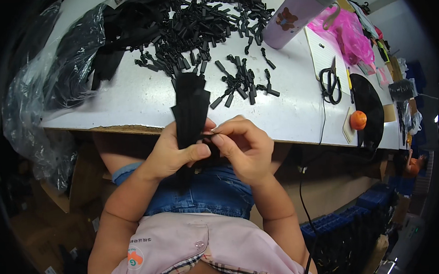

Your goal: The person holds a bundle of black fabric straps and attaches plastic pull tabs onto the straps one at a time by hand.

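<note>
My left hand (168, 151) is closed around a bundle of flat black strips (191, 109) that look like zipper tapes, their stepped ends standing up toward the table. Close beside it, my right hand (247, 148) pinches a small dark piece between thumb and forefinger, against the bundle's right side; its kind is too small to tell. Both hands are just off the table's near edge, above my lap. Beyond the bundle lies a small cluster of black zipper sliders (244, 82) with long pulls. A large heap of zipper sliders (200, 27) covers the table farther back.
The white table (129, 99) has a chipped front edge. Clear plastic bags (74, 60) hang over its left side. To the right stand a lilac bottle (292, 18), black-handled scissors (330, 85), an orange round object (358, 120) and a pink plastic bag (345, 33). A cable (303, 197) hangs down.
</note>
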`<act>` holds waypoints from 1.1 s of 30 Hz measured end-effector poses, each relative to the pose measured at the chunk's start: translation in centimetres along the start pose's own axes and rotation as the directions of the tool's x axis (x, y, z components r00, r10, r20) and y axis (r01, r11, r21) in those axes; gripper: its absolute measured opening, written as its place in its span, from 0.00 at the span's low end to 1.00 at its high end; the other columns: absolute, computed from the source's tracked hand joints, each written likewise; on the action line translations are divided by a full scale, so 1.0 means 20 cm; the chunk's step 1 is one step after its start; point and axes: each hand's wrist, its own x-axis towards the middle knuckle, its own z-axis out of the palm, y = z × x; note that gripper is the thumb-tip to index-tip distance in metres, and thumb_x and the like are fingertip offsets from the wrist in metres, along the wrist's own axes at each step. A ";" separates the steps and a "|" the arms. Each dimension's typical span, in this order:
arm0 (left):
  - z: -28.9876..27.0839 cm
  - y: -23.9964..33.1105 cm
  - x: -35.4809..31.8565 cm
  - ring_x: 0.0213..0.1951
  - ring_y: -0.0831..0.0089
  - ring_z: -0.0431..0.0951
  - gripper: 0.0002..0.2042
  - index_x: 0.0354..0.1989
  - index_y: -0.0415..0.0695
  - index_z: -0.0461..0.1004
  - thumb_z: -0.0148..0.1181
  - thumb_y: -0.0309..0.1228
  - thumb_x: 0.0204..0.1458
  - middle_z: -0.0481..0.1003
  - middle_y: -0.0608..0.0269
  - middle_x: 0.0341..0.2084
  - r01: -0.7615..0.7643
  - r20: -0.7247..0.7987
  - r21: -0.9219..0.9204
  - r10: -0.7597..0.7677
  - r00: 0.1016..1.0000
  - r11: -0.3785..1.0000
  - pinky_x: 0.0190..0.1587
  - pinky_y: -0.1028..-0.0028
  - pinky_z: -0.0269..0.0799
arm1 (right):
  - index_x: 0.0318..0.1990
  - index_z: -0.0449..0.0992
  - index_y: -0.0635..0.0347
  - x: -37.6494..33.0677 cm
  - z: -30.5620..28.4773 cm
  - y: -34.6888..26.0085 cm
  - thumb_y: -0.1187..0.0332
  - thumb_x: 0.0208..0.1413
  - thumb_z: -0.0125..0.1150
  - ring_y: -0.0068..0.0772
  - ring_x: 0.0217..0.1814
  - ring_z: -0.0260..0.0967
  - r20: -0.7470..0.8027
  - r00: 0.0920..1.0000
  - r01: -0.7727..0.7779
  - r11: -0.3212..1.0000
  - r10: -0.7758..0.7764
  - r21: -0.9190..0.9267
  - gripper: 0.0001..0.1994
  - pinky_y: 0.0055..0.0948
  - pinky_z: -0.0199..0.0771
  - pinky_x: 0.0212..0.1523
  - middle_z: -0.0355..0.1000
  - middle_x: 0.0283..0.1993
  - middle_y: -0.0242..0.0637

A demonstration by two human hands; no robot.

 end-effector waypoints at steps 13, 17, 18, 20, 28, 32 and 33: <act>0.04 -0.06 0.01 0.20 0.83 0.68 0.05 0.31 0.38 0.71 0.56 0.23 0.45 0.69 0.64 0.26 -0.578 0.082 0.561 0.655 0.751 0.592 0.20 0.86 0.62 | 0.29 0.68 0.68 0.00 -0.02 0.07 0.75 0.48 0.51 0.17 0.16 0.59 0.196 0.904 -0.424 0.752 0.379 0.504 0.04 0.15 0.59 0.14 0.65 0.19 0.35; 0.06 -0.06 0.00 0.21 0.76 0.69 0.07 0.34 0.35 0.66 0.51 0.25 0.48 0.67 0.62 0.21 -0.271 -0.205 -0.061 0.254 0.945 0.961 0.23 0.78 0.69 | 0.31 0.68 0.66 0.13 -0.01 0.08 0.75 0.45 0.53 0.21 0.17 0.60 0.054 0.988 -0.136 0.979 0.146 -0.155 0.05 0.18 0.61 0.18 0.64 0.20 0.34; 0.06 -0.04 0.01 0.21 0.75 0.70 0.10 0.36 0.35 0.63 0.50 0.28 0.49 0.67 0.60 0.19 -0.189 -0.241 -0.116 0.157 0.958 0.975 0.23 0.75 0.70 | 0.31 0.69 0.66 0.21 -0.02 0.09 0.75 0.44 0.54 0.26 0.19 0.62 0.012 0.993 0.104 0.836 -0.117 -0.539 0.05 0.20 0.63 0.20 0.64 0.21 0.35; 0.08 -0.01 0.03 0.22 0.75 0.71 0.10 0.36 0.36 0.64 0.50 0.30 0.49 0.67 0.60 0.20 -0.110 -0.268 -0.192 0.056 0.962 0.975 0.25 0.74 0.71 | 0.28 0.70 0.63 0.33 -0.02 0.09 0.74 0.39 0.55 0.38 0.25 0.64 0.047 0.947 0.166 0.358 -0.317 -0.919 0.06 0.30 0.66 0.25 0.62 0.24 0.39; 0.05 -0.04 0.04 0.25 0.83 0.68 0.08 0.33 0.38 0.69 0.54 0.29 0.47 0.69 0.66 0.23 -0.195 -0.298 0.154 0.234 0.925 0.968 0.27 0.83 0.65 | 0.24 0.69 0.63 0.38 -0.09 0.12 0.78 0.39 0.52 0.32 0.25 0.64 0.073 0.933 0.185 0.297 -0.352 -0.937 0.02 0.28 0.65 0.24 0.65 0.22 0.36; 0.04 -0.05 0.05 0.25 0.84 0.67 0.07 0.32 0.37 0.70 0.56 0.27 0.45 0.70 0.68 0.24 -0.184 -0.337 0.176 0.235 0.912 0.967 0.28 0.84 0.63 | 0.27 0.71 0.65 0.27 -0.13 -0.01 0.79 0.41 0.54 0.16 0.28 0.63 -0.110 0.991 -0.113 0.938 0.081 -0.328 0.04 0.15 0.64 0.26 0.67 0.28 0.32; 0.04 -0.05 0.05 0.26 0.84 0.68 0.07 0.31 0.37 0.71 0.57 0.26 0.45 0.71 0.68 0.25 -0.163 -0.344 0.177 0.216 0.914 0.971 0.29 0.84 0.64 | 0.27 0.71 0.65 0.23 -0.12 0.00 0.79 0.41 0.54 0.16 0.28 0.63 -0.108 0.991 -0.114 0.938 0.083 -0.327 0.04 0.15 0.64 0.26 0.67 0.28 0.32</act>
